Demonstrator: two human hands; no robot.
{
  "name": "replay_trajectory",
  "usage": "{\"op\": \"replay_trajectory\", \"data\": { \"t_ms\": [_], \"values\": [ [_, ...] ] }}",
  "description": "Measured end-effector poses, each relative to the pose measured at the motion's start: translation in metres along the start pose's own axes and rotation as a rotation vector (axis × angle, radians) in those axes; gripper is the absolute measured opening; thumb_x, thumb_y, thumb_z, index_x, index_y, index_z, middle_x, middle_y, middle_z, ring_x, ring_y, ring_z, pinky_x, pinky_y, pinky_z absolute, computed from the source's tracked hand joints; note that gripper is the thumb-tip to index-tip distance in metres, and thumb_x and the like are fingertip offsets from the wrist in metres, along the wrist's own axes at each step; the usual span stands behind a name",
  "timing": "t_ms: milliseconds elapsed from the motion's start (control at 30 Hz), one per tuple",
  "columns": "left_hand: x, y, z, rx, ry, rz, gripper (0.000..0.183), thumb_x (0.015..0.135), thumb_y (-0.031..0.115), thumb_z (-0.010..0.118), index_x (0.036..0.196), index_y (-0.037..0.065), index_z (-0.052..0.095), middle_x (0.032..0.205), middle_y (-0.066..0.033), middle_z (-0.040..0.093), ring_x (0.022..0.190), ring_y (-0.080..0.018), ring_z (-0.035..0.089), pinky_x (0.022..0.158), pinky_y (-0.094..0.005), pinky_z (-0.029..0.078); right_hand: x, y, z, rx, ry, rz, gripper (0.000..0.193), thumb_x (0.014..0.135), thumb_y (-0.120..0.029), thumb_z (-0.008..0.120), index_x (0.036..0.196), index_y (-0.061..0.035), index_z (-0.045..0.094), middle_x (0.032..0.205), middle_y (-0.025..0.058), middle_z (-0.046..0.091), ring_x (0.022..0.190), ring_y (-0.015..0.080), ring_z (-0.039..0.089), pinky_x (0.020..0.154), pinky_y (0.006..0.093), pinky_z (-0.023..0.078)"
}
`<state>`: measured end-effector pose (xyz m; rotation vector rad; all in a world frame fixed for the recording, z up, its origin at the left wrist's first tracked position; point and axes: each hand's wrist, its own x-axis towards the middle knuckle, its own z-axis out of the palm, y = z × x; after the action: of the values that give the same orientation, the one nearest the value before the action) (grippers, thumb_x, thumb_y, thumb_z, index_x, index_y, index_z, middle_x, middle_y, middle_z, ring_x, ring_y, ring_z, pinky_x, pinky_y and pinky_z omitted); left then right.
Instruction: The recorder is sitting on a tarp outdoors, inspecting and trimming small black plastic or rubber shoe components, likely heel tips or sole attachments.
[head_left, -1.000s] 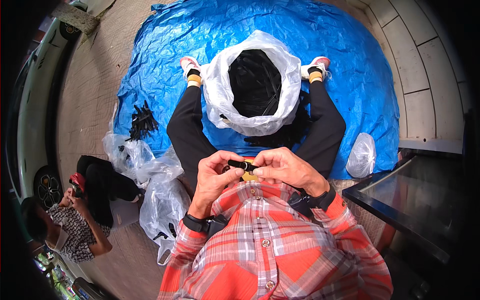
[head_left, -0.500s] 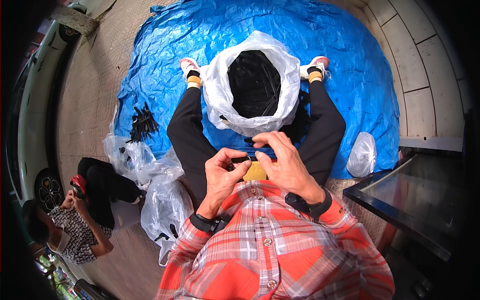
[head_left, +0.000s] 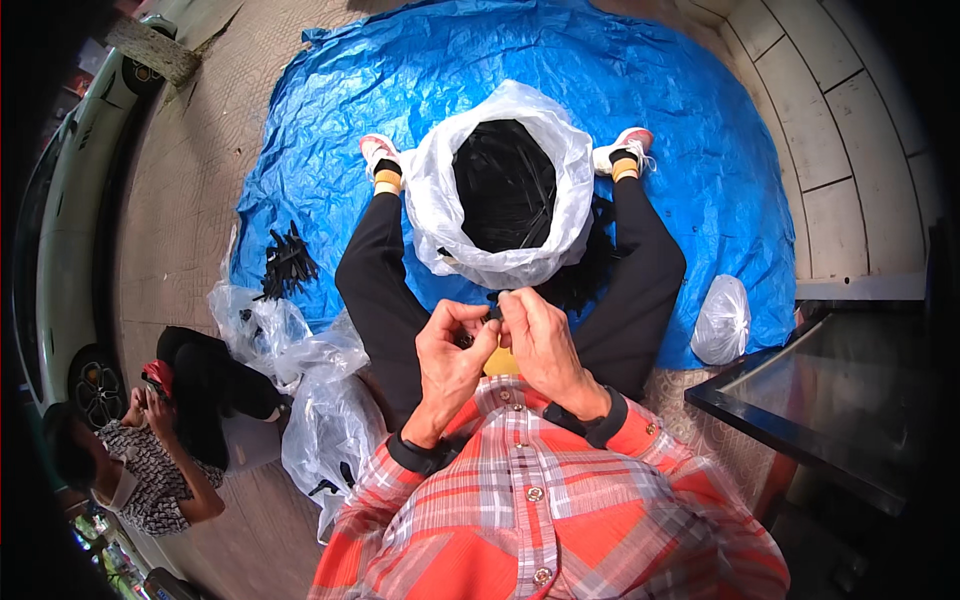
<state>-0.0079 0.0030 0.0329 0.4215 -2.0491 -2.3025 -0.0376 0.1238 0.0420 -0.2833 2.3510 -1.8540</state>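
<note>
My left hand (head_left: pixel 452 358) and my right hand (head_left: pixel 542 348) meet in front of my shirt, above my lap. The left thumb and fingers pinch a small black piece (head_left: pixel 492 313), perhaps a strip; its exact kind is too small to make out. My right fingertips are closed on the same piece, touching the left ones. Past my hands, between my feet, stands a large white plastic bag (head_left: pixel 428 215) with its mouth rolled wide. It is filled with black strips (head_left: pixel 505 185). More black strips (head_left: pixel 580 280) lie beside it, partly hidden by my right leg.
A blue tarp (head_left: pixel 350 110) spreads under my legs. At left lie a small pile of black strips (head_left: pixel 288 262) and clear plastic bags (head_left: pixel 330 420). A tied white bag (head_left: pixel 722 322) sits at right near a dark-edged panel (head_left: pixel 800 390). A person (head_left: pixel 150 450) sits at left, holding something.
My right hand has come down and left, from spread fingers above to a closed pinch against my left hand on the black piece. The view has shifted slightly.
</note>
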Motion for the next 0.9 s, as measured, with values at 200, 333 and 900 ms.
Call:
{"op": "replay_trajectory", "data": {
  "t_ms": [200, 333, 900],
  "values": [
    [-0.003, -0.006, 0.002, 0.062, -0.022, 0.175, 0.016, 0.076, -0.003, 0.065, 0.087, 0.0, 0.054, 0.074, -0.0002, 0.054, 0.065, -0.0039, 0.048, 0.058, -0.0165, 0.039, -0.001, 0.003, 0.004, -0.012, 0.103, -0.024, 0.017, 0.086, -0.013, 0.057, 0.08, 0.0019, 0.05, 0.065, 0.0117, 0.054, 0.054, 0.0233, 0.054, 0.05, 0.0323, 0.043],
    [0.0, -0.004, 0.0, -0.182, -0.118, 0.103, 0.018, 0.08, 0.0, 0.063, 0.094, 0.001, 0.051, 0.074, -0.0038, 0.055, 0.058, -0.0076, 0.05, 0.052, -0.019, 0.039, 0.002, -0.002, -0.003, 0.501, 0.011, 0.317, 0.02, 0.089, -0.019, 0.054, 0.079, -0.0009, 0.052, 0.058, 0.0026, 0.052, 0.048, 0.0082, 0.049, 0.043, 0.0223, 0.038],
    [0.008, -0.005, -0.008, -0.646, -0.243, -0.375, 0.015, 0.084, 0.013, 0.061, 0.081, 0.006, 0.048, 0.07, -0.0063, 0.057, 0.051, -0.0092, 0.046, 0.044, -0.0206, 0.034, 0.002, 0.004, -0.005, 0.309, -0.053, 0.235, 0.025, 0.09, -0.024, 0.052, 0.077, -0.0026, 0.053, 0.057, -0.0016, 0.05, 0.048, 0.0025, 0.045, 0.042, 0.0176, 0.036]
  ]
}}
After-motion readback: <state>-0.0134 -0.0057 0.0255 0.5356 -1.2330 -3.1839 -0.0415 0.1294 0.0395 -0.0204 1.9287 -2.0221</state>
